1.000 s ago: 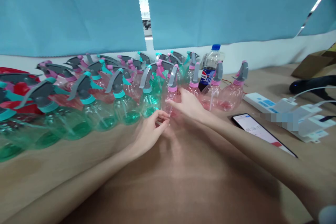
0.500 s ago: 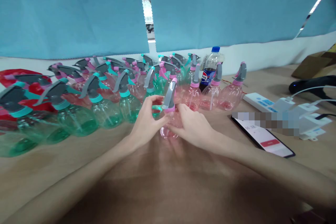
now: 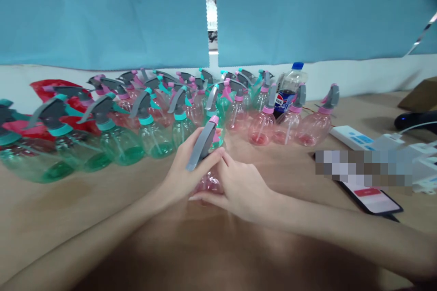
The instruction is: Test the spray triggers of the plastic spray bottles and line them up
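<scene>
Green-tinted spray bottles (image 3: 128, 148) with teal collars and grey triggers stand upright on the brown table (image 3: 34, 218) in a front row from the left edge toward the middle. Behind them lie a crumpled red sheet (image 3: 59, 93) and further rows of pink and green bottles, partly hidden. At the centre, nearest the viewer, the pink spray bottle (image 3: 210, 181) is between both hands, its grey trigger slanting down to the left; whether its base touches the table cannot be told. The left hand (image 3: 180, 168) curls around its upper part, thumb across the front, while the right hand (image 3: 244, 185) clasps the body, thumb low; their fingertips meet. To the right, three pink-collared bottles (image 3: 261, 128) stand side by side, with a blue-capped Pepsi bottle (image 3: 283, 101) just behind. Farther right come a smartphone (image 3: 378, 200), partly pixelated, a white power strip (image 3: 348, 137) with plugs, and a cardboard box (image 3: 420, 94).
</scene>
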Available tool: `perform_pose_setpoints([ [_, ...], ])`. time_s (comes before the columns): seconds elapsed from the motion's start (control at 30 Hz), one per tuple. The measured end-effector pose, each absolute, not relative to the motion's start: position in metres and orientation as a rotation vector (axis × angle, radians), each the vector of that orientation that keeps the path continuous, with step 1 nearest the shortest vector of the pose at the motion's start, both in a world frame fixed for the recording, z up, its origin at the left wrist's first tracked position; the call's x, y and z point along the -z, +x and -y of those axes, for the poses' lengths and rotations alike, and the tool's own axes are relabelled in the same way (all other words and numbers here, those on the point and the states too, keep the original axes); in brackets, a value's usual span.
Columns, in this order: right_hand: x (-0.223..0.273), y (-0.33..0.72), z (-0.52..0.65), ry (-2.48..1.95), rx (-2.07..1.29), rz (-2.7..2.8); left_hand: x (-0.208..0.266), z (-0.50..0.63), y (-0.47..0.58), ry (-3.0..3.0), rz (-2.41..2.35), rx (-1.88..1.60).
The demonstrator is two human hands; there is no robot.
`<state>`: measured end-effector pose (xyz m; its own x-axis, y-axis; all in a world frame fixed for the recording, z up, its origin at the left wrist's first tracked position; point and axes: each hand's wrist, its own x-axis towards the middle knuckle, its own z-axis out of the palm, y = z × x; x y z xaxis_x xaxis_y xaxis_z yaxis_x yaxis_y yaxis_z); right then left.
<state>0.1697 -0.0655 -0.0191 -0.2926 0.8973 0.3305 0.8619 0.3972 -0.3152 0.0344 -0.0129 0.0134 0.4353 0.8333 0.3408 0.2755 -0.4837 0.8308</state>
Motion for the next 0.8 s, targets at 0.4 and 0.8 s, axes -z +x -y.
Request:
perform_pose_setpoints([
  [0.4,0.038,0.176,0.049,-1.207,-0.422,2.327,-0.012,0.011,0.005,2.006,-0.972,-1.079],
  [0.8,0.097,0.230,0.028,-1.294,-0.314,2.356,-0.018,0.001,-0.002,2.166,-1.023,-1.047],
])
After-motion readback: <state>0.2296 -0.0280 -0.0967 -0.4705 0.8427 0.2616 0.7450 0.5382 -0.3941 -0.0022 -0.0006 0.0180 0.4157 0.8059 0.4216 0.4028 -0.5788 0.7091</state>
